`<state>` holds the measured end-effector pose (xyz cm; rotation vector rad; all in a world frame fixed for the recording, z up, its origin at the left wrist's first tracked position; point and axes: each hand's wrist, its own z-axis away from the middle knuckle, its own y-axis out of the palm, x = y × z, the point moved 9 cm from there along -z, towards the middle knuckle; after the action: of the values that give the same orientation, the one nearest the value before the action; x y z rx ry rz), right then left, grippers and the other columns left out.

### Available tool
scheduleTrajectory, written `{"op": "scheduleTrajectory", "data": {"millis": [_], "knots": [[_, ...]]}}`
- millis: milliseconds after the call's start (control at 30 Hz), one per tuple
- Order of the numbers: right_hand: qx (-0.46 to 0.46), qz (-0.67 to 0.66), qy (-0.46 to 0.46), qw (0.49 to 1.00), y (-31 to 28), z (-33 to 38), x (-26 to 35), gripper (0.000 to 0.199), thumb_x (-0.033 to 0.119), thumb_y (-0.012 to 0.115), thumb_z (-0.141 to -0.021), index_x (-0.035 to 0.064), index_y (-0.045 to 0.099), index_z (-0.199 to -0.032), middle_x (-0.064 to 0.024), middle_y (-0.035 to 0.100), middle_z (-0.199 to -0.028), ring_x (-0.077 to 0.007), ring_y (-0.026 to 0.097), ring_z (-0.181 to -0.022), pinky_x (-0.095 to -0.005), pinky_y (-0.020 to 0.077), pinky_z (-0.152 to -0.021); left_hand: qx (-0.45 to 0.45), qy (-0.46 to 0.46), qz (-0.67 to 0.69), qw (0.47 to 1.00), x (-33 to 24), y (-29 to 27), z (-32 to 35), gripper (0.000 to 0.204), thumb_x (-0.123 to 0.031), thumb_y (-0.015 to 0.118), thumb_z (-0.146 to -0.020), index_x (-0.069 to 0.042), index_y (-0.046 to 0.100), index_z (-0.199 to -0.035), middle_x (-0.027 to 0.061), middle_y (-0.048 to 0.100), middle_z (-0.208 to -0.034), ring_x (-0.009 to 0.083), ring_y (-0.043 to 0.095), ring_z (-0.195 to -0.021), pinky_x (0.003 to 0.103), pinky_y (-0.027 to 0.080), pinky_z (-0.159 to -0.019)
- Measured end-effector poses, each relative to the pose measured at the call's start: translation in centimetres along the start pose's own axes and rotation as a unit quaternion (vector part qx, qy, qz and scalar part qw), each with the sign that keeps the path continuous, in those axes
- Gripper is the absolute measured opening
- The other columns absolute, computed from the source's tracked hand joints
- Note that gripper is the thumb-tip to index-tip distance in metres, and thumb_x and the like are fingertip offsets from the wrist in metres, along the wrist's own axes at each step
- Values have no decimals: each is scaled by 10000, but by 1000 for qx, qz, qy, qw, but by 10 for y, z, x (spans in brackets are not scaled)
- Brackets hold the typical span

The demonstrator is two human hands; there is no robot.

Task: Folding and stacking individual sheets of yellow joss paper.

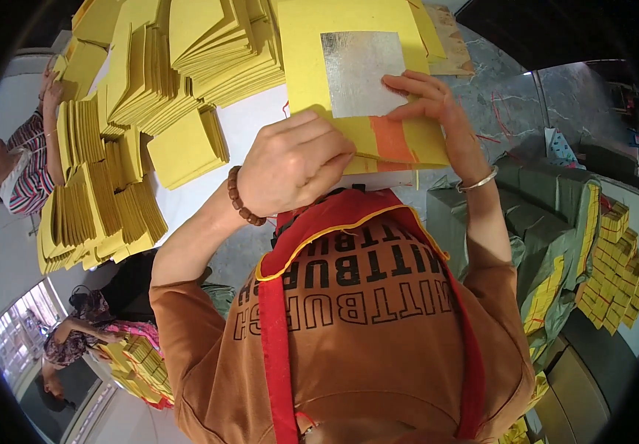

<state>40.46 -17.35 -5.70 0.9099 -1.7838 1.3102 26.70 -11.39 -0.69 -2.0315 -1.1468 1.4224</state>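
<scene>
- The yellow paper sheet [301, 52], with a square of silver foil [358, 70] and an orange patch [391, 139] on it, is held flat on the white tabletop [249, 122], directly in front of the person and at the top of a thin pile of like sheets.
- The step in hand is judged to be the lifting or squaring of the top sheet along its near edge.
- The sheet's lower left edge is covered by the left hand [293, 163], which is curled down over it; whether the paper is actually pinched there cannot be told, since the fingertips are hidden.
- The right hand [429, 103] is laid open on the sheet, fingers stretched across the foil's corner and pressing rather than grasping.
- A clean separation of one sheet from those beneath is what the next move would call for.
- The paper appears matte, soft and slightly coarse; the foil is crinkled and dully reflective.
- Fanned stacks of yellow sheets [116, 133] are ranged to the left, and bundled yellow packs [615, 274] lie at the right.
</scene>
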Motion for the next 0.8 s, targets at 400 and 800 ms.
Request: {"op": "scheduleTrajectory", "data": {"millis": [400,800], "knots": [[14,-27,-5,1000,0,3,-8,567,381,195,-945,73,669,-984,-65,518,-1262,-248,318,-1265,-357,224,-1061,6,-139,79,987,29,2,1,43,-41,591,-714,-29,608,-751,96,576,-649,240,573,-579,313,460,-537],[53,-29,-44,997,1,4,-7,276,57,693,-678,100,649,-947,-31,523,-1267,-253,302,-1291,-392,251,-1053,3,107,-64,992,-7,7,3,180,-92,644,-741,-58,661,-917,71,616,-969,183,569,-705,278,466,-595]]}}
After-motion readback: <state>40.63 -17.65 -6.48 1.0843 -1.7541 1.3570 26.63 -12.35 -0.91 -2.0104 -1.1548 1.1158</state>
